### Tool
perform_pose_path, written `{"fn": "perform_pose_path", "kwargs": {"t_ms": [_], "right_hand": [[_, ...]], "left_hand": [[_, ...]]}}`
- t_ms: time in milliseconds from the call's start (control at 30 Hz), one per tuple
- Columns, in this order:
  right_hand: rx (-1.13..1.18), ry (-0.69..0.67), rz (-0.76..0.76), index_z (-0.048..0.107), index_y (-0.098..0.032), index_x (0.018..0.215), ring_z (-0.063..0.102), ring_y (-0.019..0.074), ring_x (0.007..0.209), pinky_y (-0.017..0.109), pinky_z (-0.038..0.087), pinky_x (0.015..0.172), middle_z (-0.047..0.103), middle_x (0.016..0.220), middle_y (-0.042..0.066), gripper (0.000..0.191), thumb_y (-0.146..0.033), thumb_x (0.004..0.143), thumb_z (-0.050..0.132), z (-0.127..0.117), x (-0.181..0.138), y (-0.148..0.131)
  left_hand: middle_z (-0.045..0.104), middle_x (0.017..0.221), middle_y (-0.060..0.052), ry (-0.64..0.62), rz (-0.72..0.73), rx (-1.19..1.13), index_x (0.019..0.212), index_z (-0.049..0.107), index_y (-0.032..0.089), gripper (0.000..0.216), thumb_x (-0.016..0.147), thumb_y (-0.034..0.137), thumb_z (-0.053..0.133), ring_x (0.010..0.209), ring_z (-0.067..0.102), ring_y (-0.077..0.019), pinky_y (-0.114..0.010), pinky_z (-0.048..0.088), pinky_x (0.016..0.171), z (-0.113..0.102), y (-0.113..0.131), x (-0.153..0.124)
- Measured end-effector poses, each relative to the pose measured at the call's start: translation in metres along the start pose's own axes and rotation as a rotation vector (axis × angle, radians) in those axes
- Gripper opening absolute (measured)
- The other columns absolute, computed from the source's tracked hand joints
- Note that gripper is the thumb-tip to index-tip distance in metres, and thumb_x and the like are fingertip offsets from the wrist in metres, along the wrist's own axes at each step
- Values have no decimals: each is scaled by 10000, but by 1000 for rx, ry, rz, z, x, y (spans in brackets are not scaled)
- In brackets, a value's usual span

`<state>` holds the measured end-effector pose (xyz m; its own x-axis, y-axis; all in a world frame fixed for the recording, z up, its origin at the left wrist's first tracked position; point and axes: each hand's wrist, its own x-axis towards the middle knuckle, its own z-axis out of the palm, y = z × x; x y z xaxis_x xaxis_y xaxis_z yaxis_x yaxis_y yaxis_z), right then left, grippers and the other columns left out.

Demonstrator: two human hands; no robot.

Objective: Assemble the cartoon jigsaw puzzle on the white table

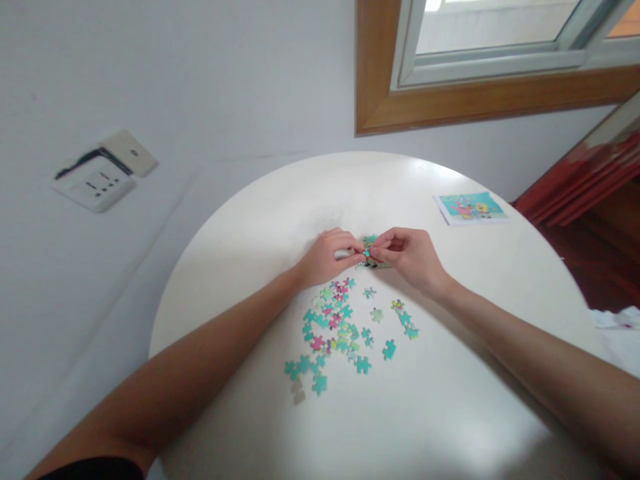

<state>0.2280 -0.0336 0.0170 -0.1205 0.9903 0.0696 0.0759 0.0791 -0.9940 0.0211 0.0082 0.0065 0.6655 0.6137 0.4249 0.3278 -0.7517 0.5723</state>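
My left hand (327, 257) and my right hand (407, 257) meet at the far middle of a round white table (450, 413). Both pinch a small cluster of joined teal puzzle pieces (371, 252) between fingertips, just above the tabletop. Nearer to me lies a loose pile of puzzle pieces (337, 327), mostly teal with some pink and yellow-green ones. A few single pieces lie apart at the pile's right side (405, 319).
A cartoon reference picture card (470, 207) lies at the table's far right. A wall socket plate (97, 180) is on the white wall at left. A wood-framed window (480, 100) is behind the table; red furniture (585, 180) and white cloth (620, 327) are at right.
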Motion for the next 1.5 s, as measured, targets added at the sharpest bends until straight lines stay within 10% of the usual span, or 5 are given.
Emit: {"fn": "perform_pose_path", "kwargs": {"t_ms": [733,1500], "right_hand": [[-607,132,-245,713,-189,806,591,162,709,308,431,696,702,762,29,125,-192,835,592,4,-3,7],[-987,-149,-312,763,-198,909,540,228,885,334,378,743,629,904,91,262,-185,913,501,9,-16,2]], "left_hand": [[757,900,-34,254,-228,-22,908,762,197,106,883,150,671,880,675,-173,-324,503,852,2,-4,2],[747,956,-27,130,-238,192,1025,780,224,156,895,199,697,910,640,-188,-344,488,858,11,-13,0]]}}
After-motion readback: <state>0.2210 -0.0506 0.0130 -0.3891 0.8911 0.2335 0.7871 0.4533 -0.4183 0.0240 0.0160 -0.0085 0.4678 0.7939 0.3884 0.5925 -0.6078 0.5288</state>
